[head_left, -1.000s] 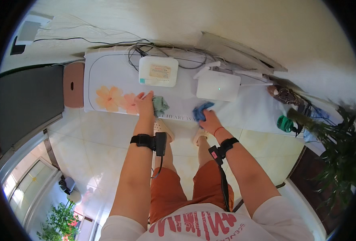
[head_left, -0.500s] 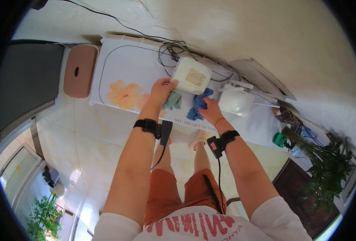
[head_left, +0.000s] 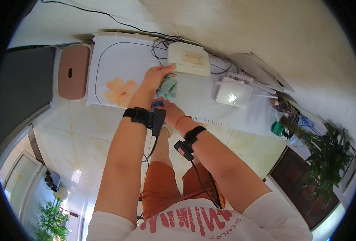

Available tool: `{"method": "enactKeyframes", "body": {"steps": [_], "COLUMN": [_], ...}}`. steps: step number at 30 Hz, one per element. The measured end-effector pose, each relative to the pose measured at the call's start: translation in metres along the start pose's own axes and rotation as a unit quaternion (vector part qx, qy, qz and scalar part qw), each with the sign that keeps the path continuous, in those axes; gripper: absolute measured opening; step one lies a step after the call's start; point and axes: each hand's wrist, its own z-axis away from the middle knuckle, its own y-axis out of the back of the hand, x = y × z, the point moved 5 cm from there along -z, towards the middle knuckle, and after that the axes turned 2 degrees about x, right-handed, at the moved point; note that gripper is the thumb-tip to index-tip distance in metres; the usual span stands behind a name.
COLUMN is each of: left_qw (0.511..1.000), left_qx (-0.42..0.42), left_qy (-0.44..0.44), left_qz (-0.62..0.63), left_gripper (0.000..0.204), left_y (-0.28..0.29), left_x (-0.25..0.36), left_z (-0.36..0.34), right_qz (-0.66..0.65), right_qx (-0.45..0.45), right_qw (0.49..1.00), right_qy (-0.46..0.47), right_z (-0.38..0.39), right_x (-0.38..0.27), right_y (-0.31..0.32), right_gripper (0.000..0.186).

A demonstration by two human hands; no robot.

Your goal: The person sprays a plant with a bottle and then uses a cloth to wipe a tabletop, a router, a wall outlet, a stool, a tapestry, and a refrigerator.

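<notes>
My left hand (head_left: 160, 76) is closed on a crumpled green cloth (head_left: 167, 87), with fingertips at the lower-left edge of a white box-shaped device (head_left: 192, 59) that has a label on top. Below it, my right hand (head_left: 172, 111) holds a blue cloth (head_left: 157, 103), partly hidden behind my left forearm and hand. Both hands are over a white, flower-printed covered surface (head_left: 121, 54). To their right sits a white antenna router (head_left: 232, 94).
Loose cables (head_left: 158, 52) run along the wall behind the devices. A pink-brown stool (head_left: 74, 64) stands at the left end. At the right are a green bottle (head_left: 278, 128), other small items and a leafy plant (head_left: 326, 160). A tiled floor (head_left: 65, 140) lies below.
The white device was turned and shifted right, and now sits more level and higher in view. My right hand has moved left with the blue cloth, beneath my left hand.
</notes>
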Motion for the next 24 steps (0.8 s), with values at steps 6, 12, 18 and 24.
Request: {"method": "enactKeyframes", "body": {"steps": [6,12,18,24], "left_qw": [0.996,0.988,0.984,0.962], "left_qx": [0.051,0.12,0.128,0.137], "left_qy": [-0.036,-0.087,-0.064,-0.041], "left_qz": [-0.064,-0.041,0.102,0.233], "left_gripper": [0.036,0.045,0.037,0.03], "left_y": [0.04,0.036,0.022,0.042], "left_x": [-0.035,-0.059,-0.085,-0.113], "left_z": [-0.019,-0.01,0.058,0.149], "right_qz": [0.027,0.034,-0.085,-0.276], "right_qx": [0.16,0.265,0.111,0.26], "right_qw": [0.984,0.901,0.975,0.92], "right_qy": [-0.068,-0.34,-0.173,-0.098], "right_z": [0.045,0.124,0.077,0.088], "right_x": [0.041,0.137,0.081,0.048], "right_y": [0.04,0.06,0.016,0.049], "right_gripper": [0.032,0.043,0.043,0.035]}}
